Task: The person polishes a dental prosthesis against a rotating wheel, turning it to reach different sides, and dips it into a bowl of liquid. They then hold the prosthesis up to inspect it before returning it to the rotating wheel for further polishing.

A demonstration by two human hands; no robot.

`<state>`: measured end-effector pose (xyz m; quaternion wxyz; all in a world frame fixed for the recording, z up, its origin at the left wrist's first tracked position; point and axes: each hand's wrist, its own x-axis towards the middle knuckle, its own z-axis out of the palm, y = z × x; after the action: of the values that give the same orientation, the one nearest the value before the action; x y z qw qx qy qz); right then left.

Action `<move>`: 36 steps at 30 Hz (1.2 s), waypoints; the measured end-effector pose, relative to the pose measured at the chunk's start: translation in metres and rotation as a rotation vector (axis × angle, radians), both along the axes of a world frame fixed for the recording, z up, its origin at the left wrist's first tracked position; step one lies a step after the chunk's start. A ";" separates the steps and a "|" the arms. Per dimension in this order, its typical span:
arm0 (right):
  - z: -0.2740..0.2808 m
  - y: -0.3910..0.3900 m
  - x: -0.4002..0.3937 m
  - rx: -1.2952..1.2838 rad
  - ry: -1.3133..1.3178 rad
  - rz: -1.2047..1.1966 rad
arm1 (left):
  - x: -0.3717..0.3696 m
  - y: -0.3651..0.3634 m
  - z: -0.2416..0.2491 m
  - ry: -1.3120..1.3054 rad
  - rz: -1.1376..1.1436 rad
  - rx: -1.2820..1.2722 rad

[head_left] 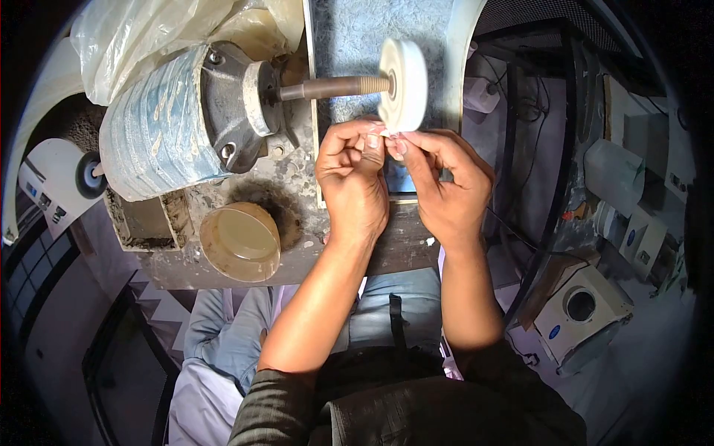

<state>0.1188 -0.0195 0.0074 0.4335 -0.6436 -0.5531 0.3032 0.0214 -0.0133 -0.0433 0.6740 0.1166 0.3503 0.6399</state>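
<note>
Nearest: dark sleeves and bare forearms reaching up over lap in pale jeans (387, 312).

Left hand (353, 186) curled, fingers (368, 134) pressed together with thumb, pinching a small pale piece (388, 134), mostly hidden, kind not identifiable. Right hand (446, 186) alongside, fingers (405, 145) closed onto same piece from other side; fingertips of both hands touching. Piece held against lower rim of white buffing wheel (403, 83), just above knuckles.

Wheel mounted at end of threaded spindle (335, 88), which runs left into grey motor housing (230, 104). Motor body wrapped in blue-grey cloth (152, 134), crumpled plastic sheet (171, 33) over top. Second small dark wheel (91, 175) on far left shaft end.

Stained counter (290, 186) carrying motor; round tan plastic bowl (239, 239) at near edge, left of left wrist, apart from it.

Writing: blue round marks on white boxes (584, 316) at right, too small to read. No other legible text.

Further right: dark metal frame (558, 149), more white cartons (632, 230) stacked behind it. Nothing between hands and wheel; hands themselves cover piece.
</note>
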 end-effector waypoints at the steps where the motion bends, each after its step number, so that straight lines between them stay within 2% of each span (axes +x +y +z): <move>1: -0.001 0.000 0.000 0.000 0.000 0.001 | 0.000 0.000 0.000 0.061 0.014 0.010; 8: -0.006 -0.001 0.001 0.007 0.029 -0.026 | 0.003 -0.001 0.004 0.125 0.007 0.026; 10: -0.006 -0.001 0.002 -0.001 0.050 -0.037 | 0.007 0.000 0.010 0.167 0.025 -0.040; 15: -0.007 -0.001 0.010 -0.081 0.044 -0.090 | 0.011 -0.005 0.013 0.119 -0.017 -0.049; 31: -0.005 0.001 0.022 -0.111 0.320 -0.101 | 0.014 -0.005 0.023 0.074 -0.046 -0.092; 36: 0.002 0.006 0.026 -0.218 0.448 -0.068 | 0.015 -0.005 0.026 0.087 -0.041 -0.099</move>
<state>0.1452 -0.0132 0.0090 0.4830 -0.6216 -0.3854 0.4815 0.0368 -0.0180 -0.0170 0.6761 0.1179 0.4081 0.6021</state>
